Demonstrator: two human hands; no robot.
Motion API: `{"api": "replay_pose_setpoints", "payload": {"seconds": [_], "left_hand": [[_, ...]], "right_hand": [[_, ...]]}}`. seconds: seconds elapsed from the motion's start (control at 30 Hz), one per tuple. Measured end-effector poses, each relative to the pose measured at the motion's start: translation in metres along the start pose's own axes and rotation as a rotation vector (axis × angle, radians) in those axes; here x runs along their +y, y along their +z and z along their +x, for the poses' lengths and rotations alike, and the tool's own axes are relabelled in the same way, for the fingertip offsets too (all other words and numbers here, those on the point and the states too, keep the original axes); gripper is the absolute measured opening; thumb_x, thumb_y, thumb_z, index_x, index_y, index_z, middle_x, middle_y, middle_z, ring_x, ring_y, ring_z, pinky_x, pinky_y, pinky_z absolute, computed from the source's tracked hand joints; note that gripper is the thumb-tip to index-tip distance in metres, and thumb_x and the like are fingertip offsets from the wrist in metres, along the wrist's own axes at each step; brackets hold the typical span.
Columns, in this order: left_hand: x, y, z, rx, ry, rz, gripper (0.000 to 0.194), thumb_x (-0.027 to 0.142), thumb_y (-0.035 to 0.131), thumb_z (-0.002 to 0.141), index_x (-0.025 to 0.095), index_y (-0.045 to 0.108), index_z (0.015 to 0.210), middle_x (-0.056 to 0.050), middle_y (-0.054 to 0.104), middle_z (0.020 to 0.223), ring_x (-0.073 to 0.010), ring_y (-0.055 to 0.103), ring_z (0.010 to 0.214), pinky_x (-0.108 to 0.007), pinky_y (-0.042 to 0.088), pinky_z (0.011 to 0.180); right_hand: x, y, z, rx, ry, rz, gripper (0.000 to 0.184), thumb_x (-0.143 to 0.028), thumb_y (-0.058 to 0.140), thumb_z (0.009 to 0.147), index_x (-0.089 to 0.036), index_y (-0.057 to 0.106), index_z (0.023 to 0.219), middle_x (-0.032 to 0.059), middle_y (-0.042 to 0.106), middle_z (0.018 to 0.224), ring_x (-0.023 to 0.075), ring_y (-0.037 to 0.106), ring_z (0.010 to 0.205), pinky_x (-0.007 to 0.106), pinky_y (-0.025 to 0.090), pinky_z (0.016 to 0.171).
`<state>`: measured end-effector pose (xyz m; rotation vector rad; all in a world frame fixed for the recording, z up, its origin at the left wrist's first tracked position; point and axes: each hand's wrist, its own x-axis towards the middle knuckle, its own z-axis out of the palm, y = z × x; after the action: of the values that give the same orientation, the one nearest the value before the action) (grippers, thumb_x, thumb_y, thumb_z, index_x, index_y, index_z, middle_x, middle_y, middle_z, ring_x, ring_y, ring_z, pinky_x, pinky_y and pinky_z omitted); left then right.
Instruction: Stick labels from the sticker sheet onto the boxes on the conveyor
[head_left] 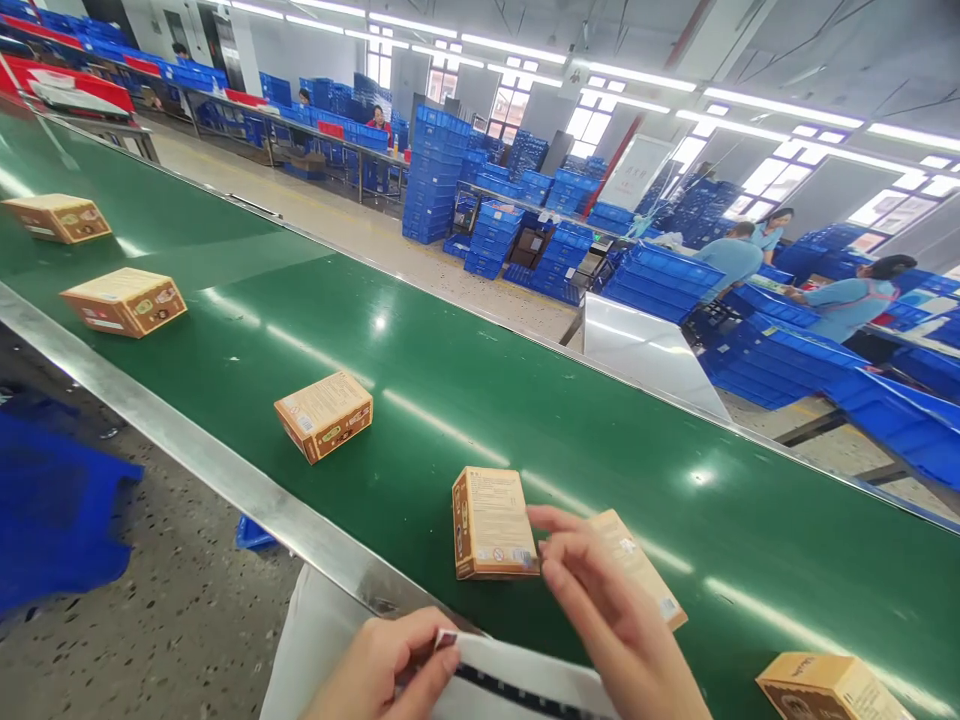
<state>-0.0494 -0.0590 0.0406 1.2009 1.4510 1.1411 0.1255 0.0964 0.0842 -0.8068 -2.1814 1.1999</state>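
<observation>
My left hand (405,665) is at the lower middle, by the belt's near edge. Its thumb and finger pinch the end of a white label strip (517,672) with a row of dark marks. My right hand (611,590) reaches over the green belt with its fingers stretched out. Its fingertips are beside the right edge of a brown and cream carton (495,520); whether they touch it I cannot tell. Partly behind that hand lies another carton (645,570) with a small pale sticker on its top. Whether anything small sits at the right fingertips is not clear.
The green conveyor belt (442,370) runs diagonally, edged by a metal rail (225,480). More cartons lie on it: one in the middle (326,415), several to the left, one at lower right (832,685). Stacked blue crates (435,175) and co-workers (840,300) are beyond.
</observation>
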Motion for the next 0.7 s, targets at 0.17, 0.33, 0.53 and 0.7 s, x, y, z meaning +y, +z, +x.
{"api": "replay_pose_setpoints", "payload": {"seconds": [0.17, 0.33, 0.53, 0.7], "left_hand": [[-0.008, 0.003, 0.014, 0.018, 0.456, 0.433, 0.014, 0.013, 0.052, 0.093, 0.021, 0.063, 0.088, -0.008, 0.064, 0.131, -0.0257, 0.056, 0.124, -0.033, 0.046, 0.102], [-0.022, 0.015, 0.04, -0.133, 0.541, 0.562, 0.011, 0.011, 0.054, 0.09, 0.019, 0.061, 0.087, -0.009, 0.035, 0.161, -0.0343, 0.025, 0.15, -0.052, 0.029, 0.123], [0.0, 0.017, 0.049, -0.266, 0.418, 0.491, 0.013, 0.007, 0.055, 0.089, 0.017, 0.063, 0.086, -0.011, 0.04, 0.157, -0.033, 0.026, 0.149, -0.051, 0.032, 0.122], [0.023, 0.022, 0.053, -0.399, 0.331, 0.593, 0.012, 0.005, 0.058, 0.088, 0.012, 0.067, 0.087, -0.017, 0.035, 0.158, -0.0362, 0.024, 0.148, -0.055, 0.031, 0.12]], "right_hand": [[0.016, -0.007, 0.026, 0.129, 0.463, 0.268, 0.062, -0.084, 0.07, 0.07, -0.025, 0.071, 0.09, 0.011, 0.067, 0.127, 0.0396, 0.059, 0.118, 0.052, 0.045, 0.103], [0.023, -0.003, 0.03, 0.073, 0.486, 0.322, 0.056, -0.076, 0.073, 0.072, -0.022, 0.072, 0.089, 0.0086, 0.075, 0.095, 0.0368, 0.067, 0.101, 0.043, 0.053, 0.086], [0.022, -0.016, 0.027, 0.087, 0.476, 0.275, 0.051, -0.072, 0.074, 0.071, -0.022, 0.071, 0.084, 0.0094, 0.074, 0.089, 0.0392, 0.065, 0.103, 0.041, 0.054, 0.074], [0.021, -0.024, 0.025, 0.107, 0.454, 0.166, 0.046, -0.068, 0.068, 0.072, -0.023, 0.068, 0.079, 0.0094, 0.073, 0.087, 0.0358, 0.067, 0.093, 0.041, 0.054, 0.073]]}}
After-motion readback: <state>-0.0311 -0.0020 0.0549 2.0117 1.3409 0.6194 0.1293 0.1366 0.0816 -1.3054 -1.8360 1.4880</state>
